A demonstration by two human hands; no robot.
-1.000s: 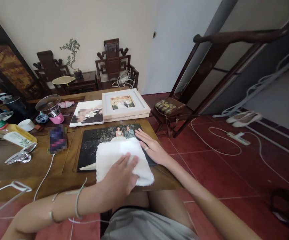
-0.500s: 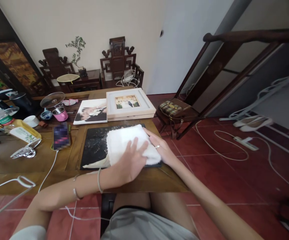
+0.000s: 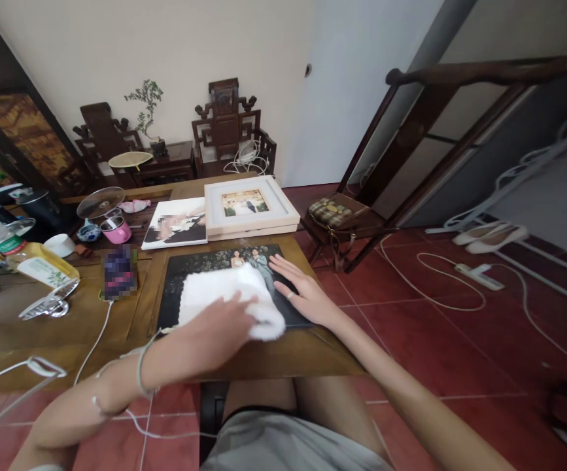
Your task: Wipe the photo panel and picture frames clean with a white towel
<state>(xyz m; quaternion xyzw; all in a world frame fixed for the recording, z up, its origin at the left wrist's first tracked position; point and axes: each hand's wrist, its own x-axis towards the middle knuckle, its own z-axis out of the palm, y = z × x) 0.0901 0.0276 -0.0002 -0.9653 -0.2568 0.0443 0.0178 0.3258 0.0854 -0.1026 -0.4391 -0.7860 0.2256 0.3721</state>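
A dark unframed photo print (image 3: 199, 269) lies flat on the wooden table (image 3: 283, 356) in front of me. A white cloth (image 3: 219, 294) rests on its near half. My left hand (image 3: 217, 330) presses flat on the cloth with fingers spread. My right hand (image 3: 300, 291) lies flat on the print's right edge, fingers apart, a ring on one finger. The couple in the print shows just past the cloth.
Beyond the print sit a white framed photo (image 3: 248, 207) and another print (image 3: 175, 222). A phone (image 3: 118, 273) with a cable, a pink cup (image 3: 116, 229), a yellow tray (image 3: 42, 265) and dishes crowd the left. A chair with a bag (image 3: 335, 212) and floor cables stand right.
My left hand has slid the cloth back toward me and leftward across the print, uncovering its far part. My right hand stays on the right edge.
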